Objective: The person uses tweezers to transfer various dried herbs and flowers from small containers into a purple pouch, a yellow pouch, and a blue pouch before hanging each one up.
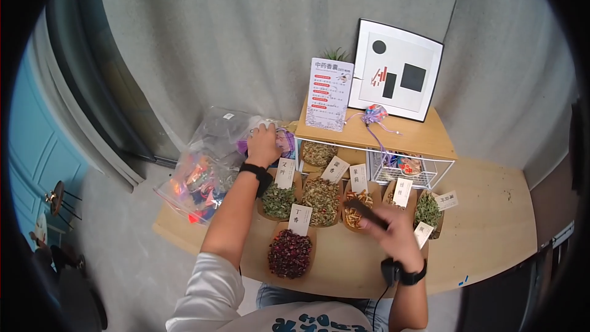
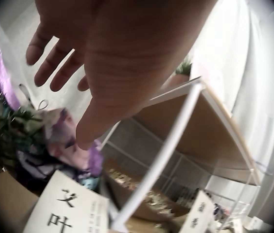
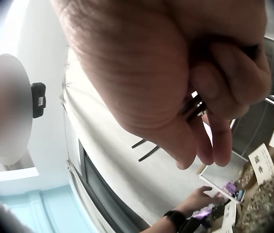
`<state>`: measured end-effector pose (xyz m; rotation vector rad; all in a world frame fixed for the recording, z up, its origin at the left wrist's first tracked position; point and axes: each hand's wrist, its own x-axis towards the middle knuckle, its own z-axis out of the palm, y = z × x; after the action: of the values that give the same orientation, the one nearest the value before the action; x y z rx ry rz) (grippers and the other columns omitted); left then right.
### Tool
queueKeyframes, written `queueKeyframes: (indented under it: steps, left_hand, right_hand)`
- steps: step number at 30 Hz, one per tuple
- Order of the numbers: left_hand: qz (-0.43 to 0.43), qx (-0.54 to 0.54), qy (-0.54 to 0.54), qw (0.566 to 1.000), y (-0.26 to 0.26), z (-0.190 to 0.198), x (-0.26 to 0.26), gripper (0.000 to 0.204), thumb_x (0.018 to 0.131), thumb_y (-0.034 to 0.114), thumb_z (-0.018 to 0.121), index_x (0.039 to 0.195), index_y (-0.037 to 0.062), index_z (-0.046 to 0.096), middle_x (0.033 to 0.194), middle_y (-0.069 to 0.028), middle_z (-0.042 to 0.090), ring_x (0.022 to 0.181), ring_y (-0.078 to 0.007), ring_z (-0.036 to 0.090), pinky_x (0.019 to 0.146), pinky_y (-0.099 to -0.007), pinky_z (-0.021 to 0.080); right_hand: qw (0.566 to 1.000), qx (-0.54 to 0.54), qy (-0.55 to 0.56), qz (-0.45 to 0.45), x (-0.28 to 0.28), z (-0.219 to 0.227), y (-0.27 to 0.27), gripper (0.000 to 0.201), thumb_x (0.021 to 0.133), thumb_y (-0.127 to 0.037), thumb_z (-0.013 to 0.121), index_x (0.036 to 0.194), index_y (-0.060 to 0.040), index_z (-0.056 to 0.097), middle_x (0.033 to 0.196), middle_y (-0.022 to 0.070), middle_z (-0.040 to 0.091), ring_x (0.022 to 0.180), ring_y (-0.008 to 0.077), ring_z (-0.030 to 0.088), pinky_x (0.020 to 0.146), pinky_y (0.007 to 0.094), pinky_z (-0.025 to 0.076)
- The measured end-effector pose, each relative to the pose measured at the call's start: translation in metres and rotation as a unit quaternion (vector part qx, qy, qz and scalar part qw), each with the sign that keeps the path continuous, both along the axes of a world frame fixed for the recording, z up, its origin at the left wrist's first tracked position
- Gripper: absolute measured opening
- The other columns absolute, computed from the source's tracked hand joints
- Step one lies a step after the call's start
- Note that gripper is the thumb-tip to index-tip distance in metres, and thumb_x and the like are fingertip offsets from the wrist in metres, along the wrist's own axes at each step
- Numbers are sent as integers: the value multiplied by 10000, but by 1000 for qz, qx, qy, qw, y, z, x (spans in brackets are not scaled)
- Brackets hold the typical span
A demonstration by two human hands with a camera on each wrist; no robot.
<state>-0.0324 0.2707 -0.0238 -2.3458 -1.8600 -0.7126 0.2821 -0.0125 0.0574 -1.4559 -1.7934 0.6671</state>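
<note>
My left hand (image 1: 264, 146) reaches over fabric sachets (image 1: 286, 141) beside the shelf's left end. In the left wrist view its fingers are loosely extended, with the thumb in front of a pink and purple sachet (image 2: 66, 141); nothing shows in its grasp. My right hand (image 1: 399, 238) curls round dark tongs (image 1: 369, 214) above the front of the table. Their two thin ends (image 3: 149, 154) stick out past the hand in the right wrist view. Below lie paper trays of dried herbs: dark red buds (image 1: 290, 254), green leaves (image 1: 278, 201) and a pale mix (image 1: 321, 201).
A clear plastic bag (image 1: 206, 172) of colourful items lies at the table's left. Behind the herbs, a wooden-topped shelf (image 1: 405, 135) bears a printed sign (image 1: 329, 93), a framed picture (image 1: 399, 71) and a drawstring sachet (image 1: 375, 113). Name cards (image 1: 300, 218) stand by the trays.
</note>
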Motion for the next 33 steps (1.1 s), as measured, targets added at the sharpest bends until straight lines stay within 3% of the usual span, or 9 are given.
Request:
queueKeyframes:
  steps: [3,7,11,14,15,17,21,27,33]
  left_hand:
    - [14,0,8,1000,45,-31,-12,371,819,206,848,1127,41,723,1112,-220,735,1068,-427,720,901,-539,594]
    - [58,119,-47,990,41,-9,-29,132,856,180,776,909,60,789,917,-202,784,883,-423,768,818,-530,614]
    - [63,106,-102,987,6,37,-57,163,865,190,789,958,56,800,944,-213,786,876,-408,764,778,-503,602]
    - [-53,34,-328,943,-9,43,-86,198,934,151,828,1060,4,786,875,-70,782,772,-168,723,689,-321,542]
    - [-48,35,-325,944,-19,37,-95,198,934,151,828,1060,4,786,875,-70,782,772,-168,723,689,-321,542]
    - [-74,-21,-509,857,-71,53,-93,162,993,130,799,1092,4,776,937,-2,774,840,-97,702,724,-256,530]
    - [-150,30,-705,692,-196,62,-72,181,1019,60,737,1175,-31,733,1003,-91,767,884,-135,704,744,-271,532]
    - [-170,-142,-689,690,-298,29,-26,260,978,96,749,1179,-66,718,1016,-156,783,746,-196,752,671,-318,608]
    - [-209,-258,-667,667,-311,-3,23,219,1002,-52,721,1222,-49,719,1158,-118,771,1018,-173,750,897,-300,598]
  right_hand:
    - [998,-38,50,-26,-1,-31,-32,164,965,-127,831,1039,10,780,821,70,675,723,147,590,663,324,464]
    - [992,-95,71,-45,-1,-48,-53,158,964,-105,827,1077,0,793,843,74,691,738,137,603,671,307,468]
    - [991,-85,99,-25,-4,-64,-51,185,963,-137,828,1053,15,774,845,132,687,720,236,640,677,354,499]
    - [988,-78,129,-10,-12,-80,-44,180,963,-120,826,1085,7,785,843,120,689,724,216,636,683,343,502]
    - [987,-61,148,-6,-16,-84,-43,183,964,-109,823,1107,1,792,840,110,689,727,202,634,687,334,503]
    - [985,-71,160,0,-22,-80,-44,189,975,-103,817,1131,1,795,844,84,702,734,170,630,692,320,501]
    - [959,-114,258,-21,-25,-88,-54,211,1022,-98,784,1205,8,788,886,14,743,797,72,633,729,267,503]
    - [954,-136,267,-23,-16,-82,-62,249,1055,-83,742,1285,9,759,929,-5,759,880,52,664,804,232,518]
    - [944,-135,300,-30,-20,-70,-72,249,1057,-90,742,1280,20,758,942,-4,764,886,45,659,805,236,523]
